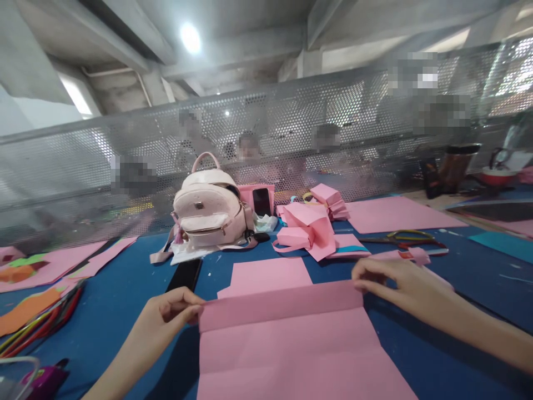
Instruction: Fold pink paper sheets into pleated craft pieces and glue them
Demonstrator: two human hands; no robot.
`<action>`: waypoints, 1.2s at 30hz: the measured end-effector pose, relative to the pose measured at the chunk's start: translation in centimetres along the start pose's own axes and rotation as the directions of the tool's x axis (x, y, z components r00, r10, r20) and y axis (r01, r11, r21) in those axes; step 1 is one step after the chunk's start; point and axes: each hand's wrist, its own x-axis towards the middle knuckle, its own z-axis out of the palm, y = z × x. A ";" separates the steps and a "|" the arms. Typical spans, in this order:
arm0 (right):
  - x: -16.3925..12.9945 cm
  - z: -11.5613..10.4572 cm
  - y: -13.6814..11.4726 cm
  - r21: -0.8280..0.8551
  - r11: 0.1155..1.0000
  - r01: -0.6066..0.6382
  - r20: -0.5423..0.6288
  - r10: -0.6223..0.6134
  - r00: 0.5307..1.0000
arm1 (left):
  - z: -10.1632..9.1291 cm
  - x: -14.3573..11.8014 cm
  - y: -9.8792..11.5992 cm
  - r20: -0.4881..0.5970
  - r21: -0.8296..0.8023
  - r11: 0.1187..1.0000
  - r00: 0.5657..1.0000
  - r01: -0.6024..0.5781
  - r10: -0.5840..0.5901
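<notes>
A large pink paper sheet (291,355) with crease lines spans the space between my hands, its far edge folded over in a strip. My left hand (175,316) pinches the left end of that strip between thumb and fingers. At the opposite end, my right hand (387,283) pinches the right corner the same way. Just beyond the held sheet lies a smaller pink paper piece (270,275), partly covered by it. The near part of the held sheet runs out of the picture.
A pale pink backpack (212,211) stands at the back, with a black phone (186,275) before it. Folded pink paper pieces (310,228) lie right of it. Scissors (403,239) rest at the right, more scissors (50,322) at the left. A perforated metal partition (275,122) bounds the blue table (112,300).
</notes>
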 end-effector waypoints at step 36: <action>2.1 7.3 -2.0 0.168 0.927 0.336 0.282 -0.372 0.885 | 11.7 3.7 -0.5 0.478 0.567 0.392 0.677 -0.725 0.560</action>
